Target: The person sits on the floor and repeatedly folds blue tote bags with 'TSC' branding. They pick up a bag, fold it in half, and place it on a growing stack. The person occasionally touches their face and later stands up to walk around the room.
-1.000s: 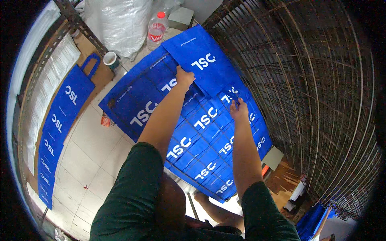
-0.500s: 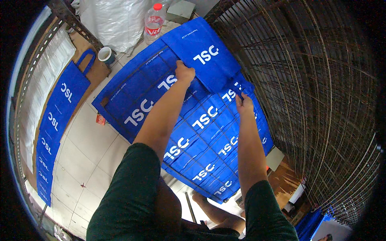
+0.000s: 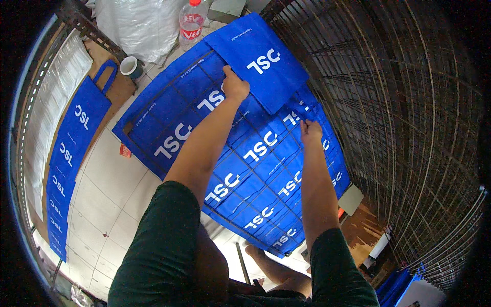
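A blue fabric piece with white print [image 3: 279, 48], bag-like, lies on top of a wire grid at the far side. Under the grid's thin dark lines spread several more blue printed pieces [image 3: 240, 204]. My left hand [image 3: 236, 86] is at the top piece's left edge, its thumb side stretched forward; the other fingers are mostly hidden, so its grip is unclear. Below the piece's near right corner, my right hand [image 3: 311, 131] has its fingertips pinched together. Blue fabric lies at those fingertips, but exactly what they hold is too small to make out.
Upright wire grids [image 3: 399, 112] stand close along the right. A plastic bottle with a red cap [image 3: 192, 28], a cup [image 3: 131, 67] and a white sack [image 3: 135, 30] are at the back. Left, a blue printed strip [image 3: 66, 153] hangs over a shelf above the tiled floor [image 3: 112, 204].
The top blue piece's right corner has moved away from me and slightly right, baring more of the pieces below it. Both hands stay near the same places. The view has shifted a little.
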`<state>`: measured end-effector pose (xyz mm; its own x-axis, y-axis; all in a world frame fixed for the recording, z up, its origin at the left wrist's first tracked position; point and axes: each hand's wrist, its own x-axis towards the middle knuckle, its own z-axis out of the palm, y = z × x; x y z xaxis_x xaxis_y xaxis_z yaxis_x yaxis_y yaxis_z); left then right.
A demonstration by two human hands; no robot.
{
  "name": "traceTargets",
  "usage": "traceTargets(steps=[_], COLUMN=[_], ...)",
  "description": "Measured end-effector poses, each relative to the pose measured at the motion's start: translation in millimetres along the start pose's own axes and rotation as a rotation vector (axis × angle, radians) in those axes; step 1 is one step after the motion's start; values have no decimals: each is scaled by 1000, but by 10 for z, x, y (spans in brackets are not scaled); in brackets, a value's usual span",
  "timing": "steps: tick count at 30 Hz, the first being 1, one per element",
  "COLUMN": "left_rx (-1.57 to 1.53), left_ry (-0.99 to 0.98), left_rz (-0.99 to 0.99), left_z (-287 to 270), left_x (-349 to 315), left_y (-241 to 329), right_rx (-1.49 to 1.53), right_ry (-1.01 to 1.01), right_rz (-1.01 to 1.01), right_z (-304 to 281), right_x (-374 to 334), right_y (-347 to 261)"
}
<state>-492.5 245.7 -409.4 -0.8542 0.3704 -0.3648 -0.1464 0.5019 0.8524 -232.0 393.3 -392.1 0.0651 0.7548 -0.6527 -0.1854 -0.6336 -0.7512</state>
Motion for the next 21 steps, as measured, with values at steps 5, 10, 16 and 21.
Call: traceTargets(steps=[5,10,16,21], left_rx=[64,123,59,-173], left_ry=[-7,30,1,54], left_rz=[15,37,326,452], left_z=[20,-35,-627,-1684], left_x=[-53,-28,-439,-1043], left_y=[67,-143,-3,-217], right_rx=[1,-211,-379,-635], right_ry=[-166,186,80,-91], right_rz=[85,-106,-288,-404], right_z=[-377,-50,-921,-1780], right_x=[329,-444,-1321,-2357], right_y=[42,330,967,1193])
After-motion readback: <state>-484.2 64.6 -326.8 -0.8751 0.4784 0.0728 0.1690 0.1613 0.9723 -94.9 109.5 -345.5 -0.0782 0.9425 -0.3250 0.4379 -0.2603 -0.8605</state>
